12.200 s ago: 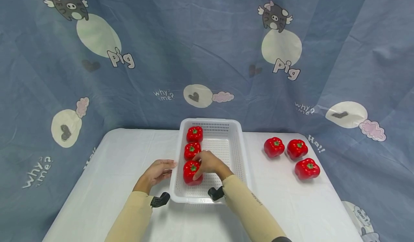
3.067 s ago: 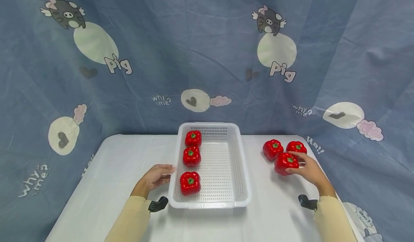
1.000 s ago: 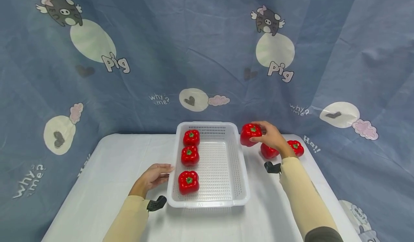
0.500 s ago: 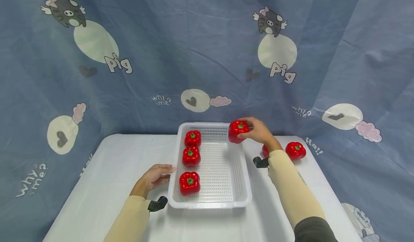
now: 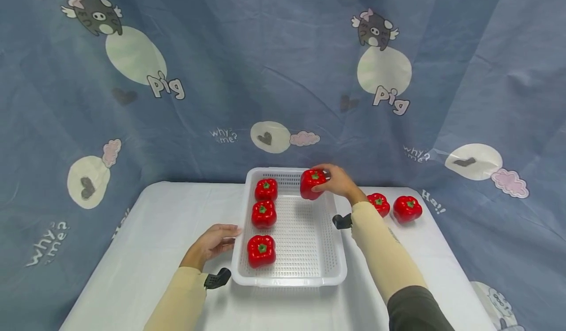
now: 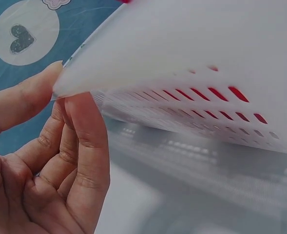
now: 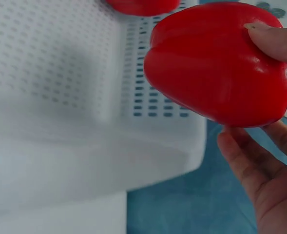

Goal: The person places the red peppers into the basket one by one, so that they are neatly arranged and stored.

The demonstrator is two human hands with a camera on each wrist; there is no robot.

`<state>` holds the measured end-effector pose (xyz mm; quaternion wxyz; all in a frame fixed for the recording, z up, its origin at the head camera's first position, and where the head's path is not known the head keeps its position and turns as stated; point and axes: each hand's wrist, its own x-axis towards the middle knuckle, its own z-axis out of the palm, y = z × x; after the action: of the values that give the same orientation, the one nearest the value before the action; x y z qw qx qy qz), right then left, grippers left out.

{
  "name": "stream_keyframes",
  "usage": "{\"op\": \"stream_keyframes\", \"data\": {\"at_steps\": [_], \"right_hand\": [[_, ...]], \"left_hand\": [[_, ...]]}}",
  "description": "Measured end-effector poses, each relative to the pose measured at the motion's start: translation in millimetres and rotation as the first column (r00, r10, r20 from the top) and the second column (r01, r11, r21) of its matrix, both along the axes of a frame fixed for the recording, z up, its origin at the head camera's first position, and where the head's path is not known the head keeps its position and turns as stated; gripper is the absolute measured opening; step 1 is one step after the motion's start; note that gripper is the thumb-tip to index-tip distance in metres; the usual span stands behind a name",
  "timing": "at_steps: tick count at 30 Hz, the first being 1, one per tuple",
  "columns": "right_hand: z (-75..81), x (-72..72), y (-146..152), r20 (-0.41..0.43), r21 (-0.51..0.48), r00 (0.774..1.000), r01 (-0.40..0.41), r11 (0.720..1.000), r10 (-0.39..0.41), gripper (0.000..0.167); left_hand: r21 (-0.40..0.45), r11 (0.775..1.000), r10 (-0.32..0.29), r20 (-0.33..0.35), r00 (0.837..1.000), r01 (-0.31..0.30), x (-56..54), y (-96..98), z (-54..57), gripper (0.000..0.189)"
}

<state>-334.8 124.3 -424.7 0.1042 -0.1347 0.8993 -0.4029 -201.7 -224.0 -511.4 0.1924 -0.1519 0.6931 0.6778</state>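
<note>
My right hand (image 5: 338,179) holds a red bell pepper (image 5: 312,183) over the far right corner of a white plastic basket (image 5: 309,281). In the right wrist view the held pepper (image 7: 216,63) lies between the thumb and the fingers, apart from the basket floor. My left hand (image 5: 214,245) pinches the basket's left rim; the left wrist view shows the thumb above the rim (image 6: 67,83) and fingers beneath it. Down the basket's left side sit three red bell peppers: one at the back (image 5: 266,190), one in the middle (image 5: 264,214), one at the front (image 5: 261,251).
Two more red bell peppers stand on the white table (image 5: 177,213) to the right: one (image 5: 379,204) partly behind the right forearm, the other (image 5: 407,208) near the right edge. A blue printed cloth (image 5: 199,75) hangs behind the table.
The right hand has picked up a bell pepper from the table's right and carried it left over the basket. The front pepper was set down earlier. The left hand stays on the rim.
</note>
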Motion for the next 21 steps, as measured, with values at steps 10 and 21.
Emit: {"op": "stream_keyframes", "data": {"at_steps": [10,21], "right_hand": [[-18.8,-11.3,-16.9,0.051,-0.007,0.998,-0.027,1.0,0.027,0.068],[-33.4,-18.0,-39.8,0.061,0.01,0.998,-0.009,1.0,0.009,0.063]], "left_hand": [[0.0,1.0,-0.007,-0.001,1.0,0.007,0.0,-2.6,-2.4,0.044],[0.005,1.0,0.001,-0.001,1.0,-0.001,0.8,-2.5,-0.4,0.043]]}}
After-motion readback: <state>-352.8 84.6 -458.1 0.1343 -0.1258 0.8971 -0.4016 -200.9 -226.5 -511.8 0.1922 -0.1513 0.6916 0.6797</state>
